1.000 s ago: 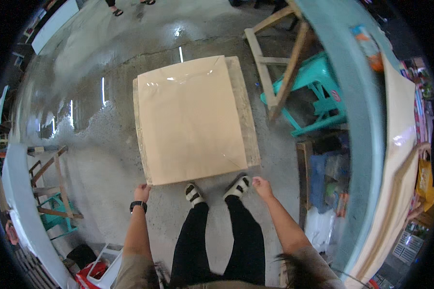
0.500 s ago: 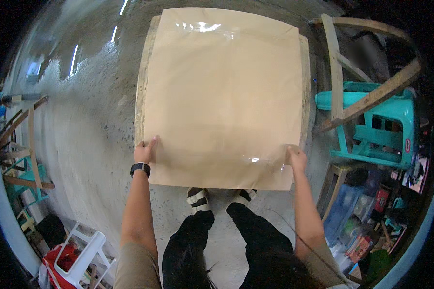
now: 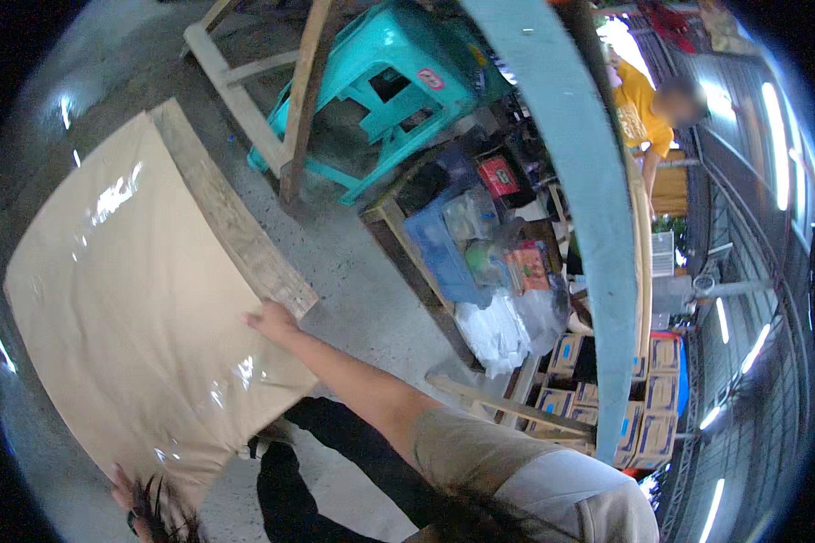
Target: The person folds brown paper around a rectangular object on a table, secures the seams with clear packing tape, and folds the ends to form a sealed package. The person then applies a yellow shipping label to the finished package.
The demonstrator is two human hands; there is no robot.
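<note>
A large tan sheet point(image 3: 127, 299), glossy as if wrapped in clear film, fills the left of the view above the concrete floor. My right hand point(image 3: 270, 319) grips its right edge, arm stretched out from the lower right. My left hand point(image 3: 127, 496) holds the sheet's near edge at the bottom left, partly hidden by hair. A rough wooden board point(image 3: 231, 213) lies under the sheet along its right side. My dark trousers and a shoe point(image 3: 261, 446) show below the sheet.
A turquoise plastic stool point(image 3: 385, 86) and a wooden frame point(image 3: 303, 90) stand beyond the board. Boxes, bags and packets point(image 3: 489, 262) crowd a low shelf at the centre right. A pale blue post point(image 3: 575, 199) crosses the view. A person in a yellow shirt point(image 3: 647, 109) stands far right.
The view has swung to the right and tilted. The sheet, held square in front of me before, now sits off to my left, still held at both lower corners.
</note>
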